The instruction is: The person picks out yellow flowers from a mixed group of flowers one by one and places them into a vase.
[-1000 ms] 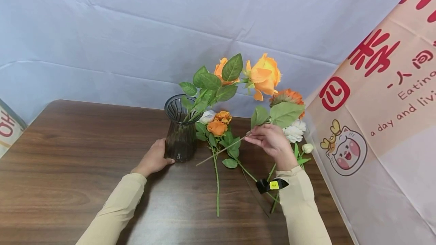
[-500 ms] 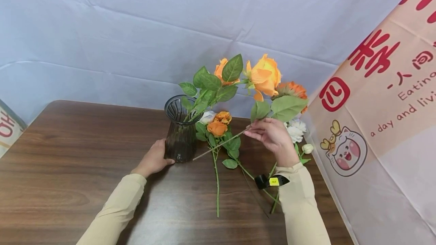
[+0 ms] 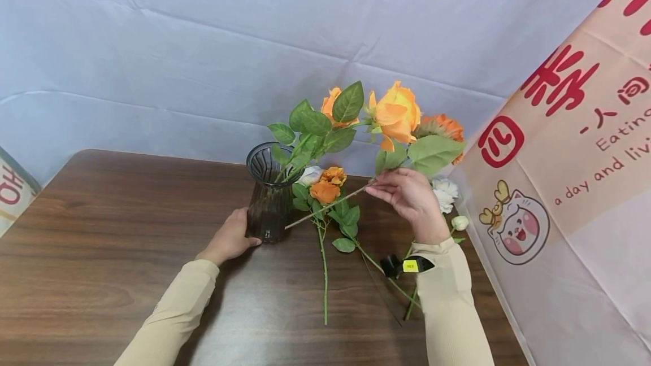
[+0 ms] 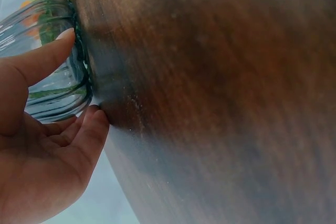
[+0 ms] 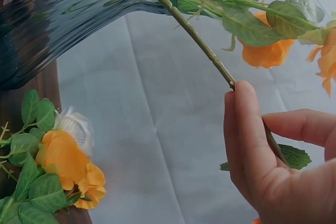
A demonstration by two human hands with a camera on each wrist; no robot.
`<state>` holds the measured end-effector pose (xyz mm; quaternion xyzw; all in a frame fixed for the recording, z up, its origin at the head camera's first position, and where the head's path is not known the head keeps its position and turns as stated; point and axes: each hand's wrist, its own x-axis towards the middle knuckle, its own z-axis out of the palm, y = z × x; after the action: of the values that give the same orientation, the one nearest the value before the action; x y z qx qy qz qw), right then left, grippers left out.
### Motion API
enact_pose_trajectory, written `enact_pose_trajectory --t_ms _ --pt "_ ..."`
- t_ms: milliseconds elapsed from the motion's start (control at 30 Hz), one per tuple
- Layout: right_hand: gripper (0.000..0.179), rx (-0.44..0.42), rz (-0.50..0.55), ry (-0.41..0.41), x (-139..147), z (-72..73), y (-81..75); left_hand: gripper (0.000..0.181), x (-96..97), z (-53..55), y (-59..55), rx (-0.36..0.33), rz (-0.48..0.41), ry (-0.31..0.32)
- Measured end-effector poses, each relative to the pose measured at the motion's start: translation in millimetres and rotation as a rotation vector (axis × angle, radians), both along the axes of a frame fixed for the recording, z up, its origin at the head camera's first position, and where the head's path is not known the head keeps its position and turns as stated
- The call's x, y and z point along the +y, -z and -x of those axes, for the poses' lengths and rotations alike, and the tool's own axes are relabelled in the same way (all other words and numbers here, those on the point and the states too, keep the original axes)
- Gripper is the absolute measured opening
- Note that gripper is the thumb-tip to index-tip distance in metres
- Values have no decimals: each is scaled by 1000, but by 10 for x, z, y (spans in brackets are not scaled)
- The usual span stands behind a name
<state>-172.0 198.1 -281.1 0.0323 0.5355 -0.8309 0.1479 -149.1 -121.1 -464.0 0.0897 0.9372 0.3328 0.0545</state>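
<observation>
In the head view my left hand (image 3: 233,236) holds the base of a dark ribbed glass vase (image 3: 267,210), thumb in front. The left wrist view has the thumb and fingers around the vase's bottom (image 4: 55,85), which rests on the table. Out of its mouth lean orange roses (image 3: 396,114) with green leaves, to the right. My right hand (image 3: 409,199) pinches the brown stem (image 3: 330,205) of an orange flower (image 3: 446,127) with broad leaves. The stem slants down left, its cut end near the vase's side. In the right wrist view the stem (image 5: 194,35) crosses before the vase's mouth.
On the wooden table (image 3: 127,230), right of the vase, lie smaller orange flowers (image 3: 324,191) and a white flower (image 3: 309,175) with green stems. White blooms (image 3: 445,194) and a white bud (image 3: 460,222) lie beyond my right forearm. A pale cloth wall (image 3: 178,72) stands behind.
My right hand has risen slightly, and the orange flower has shifted right and a little downward in the last half second. Its stem's lower end has lifted. My left hand and the vase stay put.
</observation>
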Motion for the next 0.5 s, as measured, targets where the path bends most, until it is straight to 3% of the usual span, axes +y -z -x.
enact_pose_trajectory --t_ms 500 --pt "26 20 56 30 -76 78 -171 75 4 -5 -16 -18 17 0"
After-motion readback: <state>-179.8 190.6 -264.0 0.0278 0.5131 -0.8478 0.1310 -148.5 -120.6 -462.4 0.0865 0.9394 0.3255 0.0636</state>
